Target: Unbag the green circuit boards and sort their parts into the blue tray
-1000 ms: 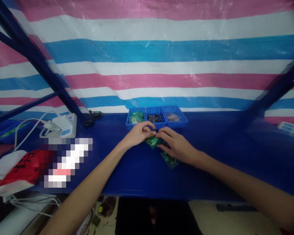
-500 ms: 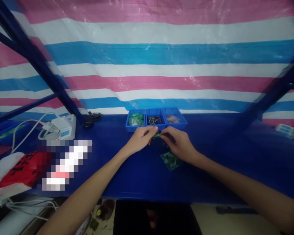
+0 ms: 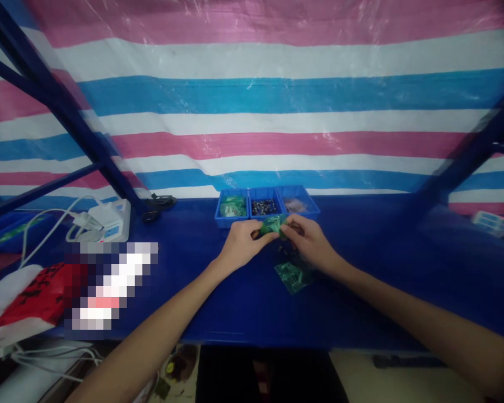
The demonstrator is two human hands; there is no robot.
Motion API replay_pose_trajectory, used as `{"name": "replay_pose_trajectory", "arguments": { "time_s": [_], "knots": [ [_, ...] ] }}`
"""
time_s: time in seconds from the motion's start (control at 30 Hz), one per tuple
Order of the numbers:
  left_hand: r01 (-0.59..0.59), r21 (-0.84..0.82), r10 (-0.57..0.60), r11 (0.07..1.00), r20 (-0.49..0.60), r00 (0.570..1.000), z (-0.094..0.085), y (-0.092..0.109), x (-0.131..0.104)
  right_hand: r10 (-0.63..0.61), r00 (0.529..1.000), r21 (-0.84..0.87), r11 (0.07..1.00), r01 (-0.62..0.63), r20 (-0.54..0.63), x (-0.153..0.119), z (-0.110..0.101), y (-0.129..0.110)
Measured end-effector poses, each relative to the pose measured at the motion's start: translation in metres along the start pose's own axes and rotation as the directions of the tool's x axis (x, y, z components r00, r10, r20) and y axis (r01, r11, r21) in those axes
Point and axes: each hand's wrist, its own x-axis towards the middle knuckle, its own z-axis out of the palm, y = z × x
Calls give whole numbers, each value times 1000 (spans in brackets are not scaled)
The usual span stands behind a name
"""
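Between my hands is a small green bag (image 3: 273,224), its face turned up toward me. My left hand (image 3: 244,243) pinches its left side, the thumb stretched along the lower edge. At its right side my right hand (image 3: 308,240) grips it between thumb and fingers. A second green bag (image 3: 293,276) lies flat on the blue table, below my right hand. Small dark pieces (image 3: 284,251) are on the table between the two bags. Just beyond my hands stand three joined blue bins: green bags (image 3: 233,206) at left, dark and silvery small parts (image 3: 264,207) in the middle, pinkish pieces (image 3: 294,205) at right.
On the left of the blue table (image 3: 218,313) are a white power strip (image 3: 116,219) with cables, a black cable (image 3: 162,200) and a red and white bag (image 3: 37,296). Blue frame posts slope at both sides, before a striped sheet (image 3: 252,95).
The green bag between my hands has tilted up, so more of its face shows. My left thumb has moved down to its lower edge.
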Motion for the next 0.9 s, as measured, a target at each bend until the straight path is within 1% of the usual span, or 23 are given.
{"name": "replay_pose_trajectory", "arguments": {
  "time_s": [0.1,0.2,0.3,0.4,0.47,0.57,0.67,0.77,0.83,0.9],
  "knots": [
    [-23,9,23,1000,-61,998,1,0,-1,57,998,48,997,-57,11,-1,0,-1],
    [-27,-9,27,1000,-40,999,3,0,-3,84,996,102,991,-85,13,-1,0,-1],
    [-64,9,64,998,57,996,4,0,-6,17,1000,126,992,-17,-3,-1,1,-1],
    [-152,65,142,986,140,980,6,1,-8,-70,998,139,988,71,-9,-2,1,-4],
    [-189,94,175,977,142,974,6,2,-9,-80,997,148,986,79,-2,-3,2,-6],
    [-213,86,202,973,119,972,5,4,-9,-70,998,130,989,68,8,-3,1,-8],
    [-172,76,167,982,73,983,3,6,-9,-86,996,52,995,88,-34,-2,0,-7],
    [-106,81,110,991,-46,993,1,6,-7,-151,984,-108,984,141,-94,3,0,-6],
    [-112,90,125,990,-146,981,-1,5,-5,-209,973,-191,964,187,-101,11,1,-9],
    [-128,109,151,986,-232,961,-3,2,-2,-255,963,-238,944,229,-88,22,4,-15]
  ]
}}
